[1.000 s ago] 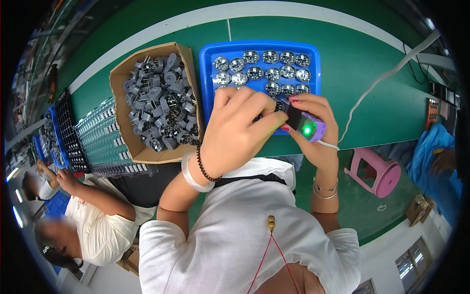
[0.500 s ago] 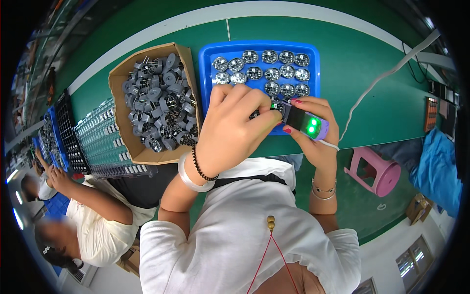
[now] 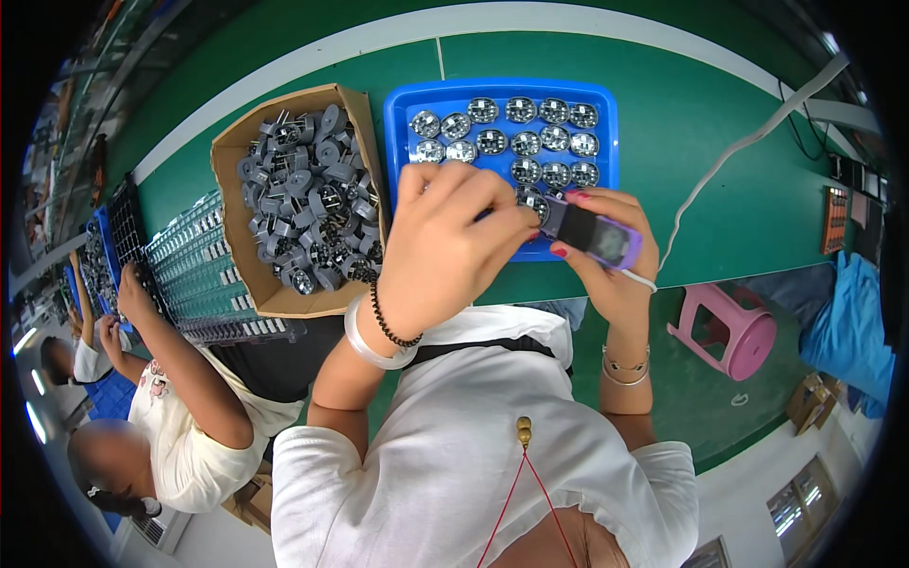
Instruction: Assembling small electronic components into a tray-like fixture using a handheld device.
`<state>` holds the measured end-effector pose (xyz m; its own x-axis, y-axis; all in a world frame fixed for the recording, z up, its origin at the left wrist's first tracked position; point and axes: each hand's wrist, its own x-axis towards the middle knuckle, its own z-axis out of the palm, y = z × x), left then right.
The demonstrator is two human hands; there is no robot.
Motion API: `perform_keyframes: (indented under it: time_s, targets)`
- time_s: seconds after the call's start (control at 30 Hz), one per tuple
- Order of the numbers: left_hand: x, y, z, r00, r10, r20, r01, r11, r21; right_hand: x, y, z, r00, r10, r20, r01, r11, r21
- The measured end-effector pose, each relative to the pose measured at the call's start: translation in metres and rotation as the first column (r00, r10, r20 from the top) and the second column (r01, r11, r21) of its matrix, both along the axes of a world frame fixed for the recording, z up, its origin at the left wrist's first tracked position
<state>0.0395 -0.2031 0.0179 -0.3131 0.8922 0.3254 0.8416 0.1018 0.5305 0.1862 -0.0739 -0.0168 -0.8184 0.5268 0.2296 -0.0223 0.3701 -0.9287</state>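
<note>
My left hand [image 3: 450, 232] reaches over the blue tray [image 3: 614, 133], its thumb and fingers pinched around a round, shiny electronic module [image 3: 533, 201]. Part of that module is hidden by my fingers. My right hand [image 3: 625, 298] grips a purple handheld device [image 3: 620, 248] with a black middle and a white cable. The device's grey tip meets the module at my left fingertips. Its lights look dark. Rows of similar round modules [image 3: 524, 143] lie in the tray, some covered by my left hand.
A cardboard box [image 3: 234, 213] heaped with grey round parts with metal pins [image 3: 298, 183] stands left of the tray on the green table [image 3: 720, 170]. A pink stool [image 3: 748, 346] is at the right. On the left, a co-worker [image 3: 204, 435] sits beside racks of parts [image 3: 194, 256].
The two green lights on the device have gone out. The module at its tip shows more clearly, and my left fingers have shifted slightly left. The co-worker's arms have moved.
</note>
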Motion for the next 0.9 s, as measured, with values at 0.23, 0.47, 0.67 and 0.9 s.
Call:
perform_keyframes:
  time_s: [0.23,0.47,0.67,0.9]
  targets:
    - [-0.01,0.002,-0.012,0.971,0.221,-0.097,-0.226,0.973,-0.052,0.007,0.005,-0.004,0.951,-0.287,-0.113,0.259,0.943,-0.209]
    - [-0.003,0.007,-0.034,0.974,0.21,-0.084,-0.221,0.963,-0.154,0.011,0.003,-0.003,0.964,-0.249,-0.089,0.229,0.954,-0.195]
    - [-0.012,0.005,-0.015,0.979,0.198,0.054,-0.186,0.967,-0.176,0.012,0.006,-0.004,0.973,-0.215,-0.084,0.194,0.959,-0.204]
    - [-0.053,0.017,-0.008,0.966,-0.063,-0.249,0.002,0.97,-0.241,0.006,0.008,-0.002,0.993,-0.102,-0.061,0.09,0.979,-0.185]
